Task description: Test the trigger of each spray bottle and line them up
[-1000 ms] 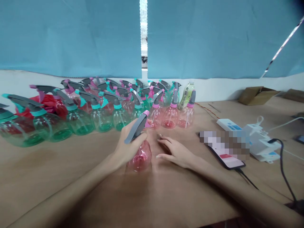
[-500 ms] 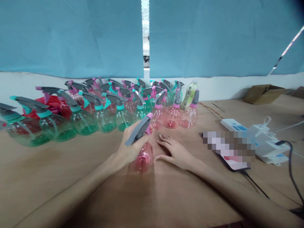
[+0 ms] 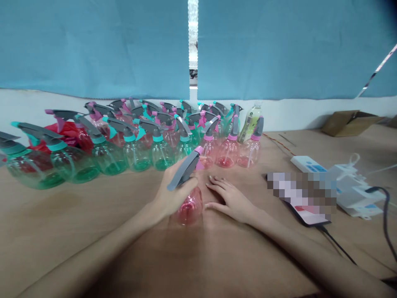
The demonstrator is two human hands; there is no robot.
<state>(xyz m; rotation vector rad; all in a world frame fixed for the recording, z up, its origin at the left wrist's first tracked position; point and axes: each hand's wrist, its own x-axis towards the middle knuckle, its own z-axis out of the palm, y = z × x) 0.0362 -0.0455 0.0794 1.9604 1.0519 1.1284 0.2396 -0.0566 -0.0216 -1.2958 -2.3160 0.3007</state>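
Note:
My left hand is closed around the neck of a pink spray bottle with a grey and pink trigger head. That bottle stands on the wooden table, its nozzle pointing away and slightly right. Just right of it, my right hand lies flat with fingers apart, touching only the tabletop. Beyond my hands is a row of spray bottles: green ones with turquoise collars to the left, pink ones to the right. Several more with mixed colours crowd behind them.
A phone with a cable lies to the right, beside a white power strip with plugs. A drink bottle stands behind the pink row. An open cardboard box sits at the back right. Red plastic shows among the left bottles.
The whole view has shifted slightly, with most things appearing a little further right. My left hand keeps its hold on the pink spray bottle, and my right hand stays flat.

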